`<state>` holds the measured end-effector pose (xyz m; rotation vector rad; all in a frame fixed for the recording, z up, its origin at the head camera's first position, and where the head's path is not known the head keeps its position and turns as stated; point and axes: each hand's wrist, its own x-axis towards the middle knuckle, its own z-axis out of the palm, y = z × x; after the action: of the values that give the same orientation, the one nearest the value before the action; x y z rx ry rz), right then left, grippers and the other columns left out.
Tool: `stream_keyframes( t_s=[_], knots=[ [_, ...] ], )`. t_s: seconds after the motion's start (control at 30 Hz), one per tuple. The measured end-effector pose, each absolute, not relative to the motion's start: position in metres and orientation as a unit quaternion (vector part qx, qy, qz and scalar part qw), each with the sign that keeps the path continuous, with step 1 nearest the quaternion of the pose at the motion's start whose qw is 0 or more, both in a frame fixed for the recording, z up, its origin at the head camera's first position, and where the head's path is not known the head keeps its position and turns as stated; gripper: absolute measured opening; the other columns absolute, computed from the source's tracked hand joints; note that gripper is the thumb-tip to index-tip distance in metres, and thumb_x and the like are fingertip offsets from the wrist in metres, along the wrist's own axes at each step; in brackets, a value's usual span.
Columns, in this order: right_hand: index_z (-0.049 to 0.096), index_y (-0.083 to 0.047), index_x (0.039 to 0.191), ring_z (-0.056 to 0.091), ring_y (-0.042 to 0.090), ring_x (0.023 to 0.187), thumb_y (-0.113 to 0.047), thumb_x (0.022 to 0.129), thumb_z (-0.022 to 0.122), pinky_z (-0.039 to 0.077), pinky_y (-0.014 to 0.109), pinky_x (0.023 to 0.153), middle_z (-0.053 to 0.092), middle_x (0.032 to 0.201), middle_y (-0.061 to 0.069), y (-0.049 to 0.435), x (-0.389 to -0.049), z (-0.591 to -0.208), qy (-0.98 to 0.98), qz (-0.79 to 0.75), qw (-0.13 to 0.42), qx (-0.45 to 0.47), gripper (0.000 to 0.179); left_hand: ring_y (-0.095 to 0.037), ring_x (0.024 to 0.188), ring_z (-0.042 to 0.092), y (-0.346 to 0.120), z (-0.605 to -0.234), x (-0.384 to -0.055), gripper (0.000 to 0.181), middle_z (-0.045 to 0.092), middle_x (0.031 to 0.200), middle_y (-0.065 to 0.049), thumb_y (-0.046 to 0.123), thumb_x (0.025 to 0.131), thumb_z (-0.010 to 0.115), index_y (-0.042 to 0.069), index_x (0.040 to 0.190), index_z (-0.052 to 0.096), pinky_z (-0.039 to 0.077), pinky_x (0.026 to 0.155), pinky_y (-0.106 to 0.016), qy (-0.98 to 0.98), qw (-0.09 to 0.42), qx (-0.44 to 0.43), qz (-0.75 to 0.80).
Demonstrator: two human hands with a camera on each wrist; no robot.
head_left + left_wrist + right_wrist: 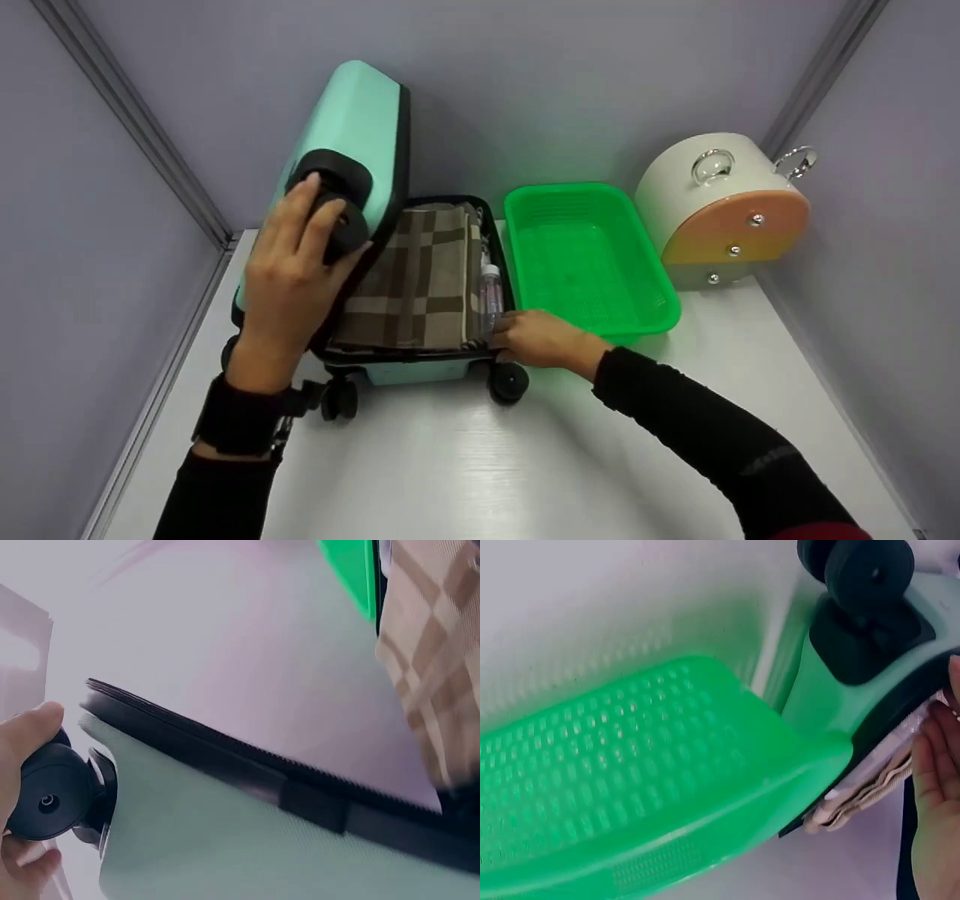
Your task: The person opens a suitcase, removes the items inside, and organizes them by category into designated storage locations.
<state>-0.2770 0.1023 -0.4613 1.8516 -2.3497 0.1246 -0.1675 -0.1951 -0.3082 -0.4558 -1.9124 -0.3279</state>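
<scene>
Suitcase (360, 112), mint green with black trim, lies open on the white table (480, 465), left of centre; its lid half stands tilted up at the left, the other half lies flat with wheels toward the person. Green plastic basket (577, 262), perforated, sits just to its right. White rounded box (697, 165) is at the far right: orange and yellow front, silvery ring handles, three metal knobs. Right sleeve (697, 420), black, carries a pale grey mark, too blurred to tell whether it is lettering. Checked cloth (427, 285) in brown and beige, folded, fills most of the flat half. Left hand (289, 255): grasping a black wheel (49, 801) on the near end of the lid, thumb on one side, fingers on the other. Right hand (544, 337): at the near right corner of the flat half, fingertips over the rim; cannot tell whether they pinch anything. Clear bottle (491, 292), white-capped, is tucked between cloth and right rim, beside those fingertips; pinkish marking on it, too small to read.
</scene>
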Motion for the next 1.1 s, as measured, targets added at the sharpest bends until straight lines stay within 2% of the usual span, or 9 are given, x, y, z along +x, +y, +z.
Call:
stream_keyframes(
  t_s=[0.17, 0.23, 0.3, 0.4, 0.47, 0.63, 0.73, 0.93, 1.1],
  knots=[
    [0.071, -0.008, 0.092, 0.068, 0.022, 0.081, -0.018, 0.09, 0.073, 0.056, 0.037, 0.069, 0.07, 0.088, 0.004, 0.104, -0.272, -0.467, -0.801, 0.034, 0.058, 0.596, 0.01, -0.04, 0.123, 0.052, -0.221, -0.305, -0.156, 0.055, 0.054, 0.138, -0.019, 0.028, 0.078, 0.084, 0.009, 0.124, 0.06, 0.042, 0.104, -0.051, -0.798, 0.563, -0.085, -0.199],
    [0.07, -0.008, 0.089, 0.068, 0.022, 0.078, -0.017, 0.089, 0.073, 0.056, 0.037, 0.066, 0.07, 0.083, 0.004, 0.106, -0.27, -0.468, -0.808, 0.039, 0.062, 0.585, 0.009, -0.033, 0.13, 0.047, -0.232, -0.305, -0.153, 0.063, 0.049, 0.143, -0.016, 0.032, 0.078, 0.082, 0.013, 0.132, 0.056, 0.042, 0.104, -0.05, -0.799, 0.552, -0.033, -0.234],
    [0.07, -0.008, 0.088, 0.068, 0.022, 0.077, -0.016, 0.089, 0.074, 0.056, 0.036, 0.065, 0.069, 0.081, 0.004, 0.106, -0.269, -0.469, -0.813, 0.048, 0.062, 0.577, 0.009, -0.023, 0.136, 0.04, -0.244, -0.306, -0.15, 0.072, 0.043, 0.148, -0.012, 0.034, 0.079, 0.08, 0.013, 0.14, 0.049, 0.039, 0.107, -0.043, -0.797, 0.539, 0.017, -0.272],
    [0.07, -0.008, 0.087, 0.067, 0.021, 0.076, -0.017, 0.088, 0.074, 0.056, 0.035, 0.065, 0.069, 0.081, 0.004, 0.106, -0.268, -0.471, -0.817, 0.052, 0.062, 0.57, 0.01, -0.01, 0.141, 0.028, -0.265, -0.311, -0.148, 0.088, 0.032, 0.155, -0.007, 0.036, 0.08, 0.08, 0.006, 0.149, 0.035, 0.031, 0.112, -0.031, -0.785, 0.525, 0.089, -0.316],
    [0.07, -0.008, 0.087, 0.067, 0.02, 0.076, -0.017, 0.088, 0.074, 0.056, 0.035, 0.065, 0.069, 0.081, 0.004, 0.106, -0.267, -0.472, -0.82, 0.053, 0.063, 0.566, 0.01, -0.007, 0.142, 0.023, -0.279, -0.316, -0.149, 0.096, 0.028, 0.156, -0.008, 0.034, 0.079, 0.081, -0.001, 0.15, 0.027, 0.021, 0.113, -0.023, -0.772, 0.53, 0.121, -0.33],
    [0.069, -0.008, 0.087, 0.067, 0.02, 0.077, -0.016, 0.089, 0.073, 0.056, 0.036, 0.067, 0.069, 0.082, 0.004, 0.108, -0.267, -0.473, -0.825, 0.051, 0.075, 0.558, 0.009, -0.007, 0.144, 0.013, -0.311, -0.333, -0.151, 0.11, 0.018, 0.158, -0.013, 0.038, 0.076, 0.084, -0.006, 0.151, 0.016, 0.014, 0.114, -0.019, -0.758, 0.535, 0.171, -0.331],
    [0.069, -0.009, 0.086, 0.067, 0.02, 0.076, -0.015, 0.09, 0.072, 0.056, 0.036, 0.067, 0.069, 0.081, 0.004, 0.11, -0.267, -0.474, -0.826, 0.049, 0.081, 0.556, 0.008, -0.006, 0.145, 0.007, -0.332, -0.345, -0.153, 0.121, 0.01, 0.16, -0.013, 0.042, 0.072, 0.086, -0.005, 0.153, 0.009, 0.01, 0.113, -0.017, -0.755, 0.524, 0.195, -0.342],
    [0.069, -0.009, 0.085, 0.067, 0.02, 0.072, -0.016, 0.09, 0.072, 0.056, 0.034, 0.064, 0.068, 0.08, 0.003, 0.112, -0.266, -0.476, -0.826, 0.05, 0.086, 0.555, 0.009, -0.006, 0.145, 0.002, -0.358, -0.359, -0.157, 0.116, 0.005, 0.161, -0.014, 0.045, 0.078, 0.08, -0.006, 0.152, 0.006, 0.004, 0.111, -0.014, -0.739, 0.525, 0.228, -0.355],
    [0.068, -0.009, 0.083, 0.067, 0.019, 0.072, -0.016, 0.089, 0.073, 0.056, 0.034, 0.063, 0.069, 0.079, 0.003, 0.116, -0.265, -0.478, -0.825, 0.053, 0.096, 0.555, 0.011, 0.001, 0.141, -0.003, -0.362, -0.361, -0.15, 0.108, -0.002, 0.161, 0.001, 0.035, 0.084, 0.075, 0.01, 0.156, -0.001, 0.005, 0.108, -0.01, -0.673, 0.471, 0.309, -0.478]
  ],
)
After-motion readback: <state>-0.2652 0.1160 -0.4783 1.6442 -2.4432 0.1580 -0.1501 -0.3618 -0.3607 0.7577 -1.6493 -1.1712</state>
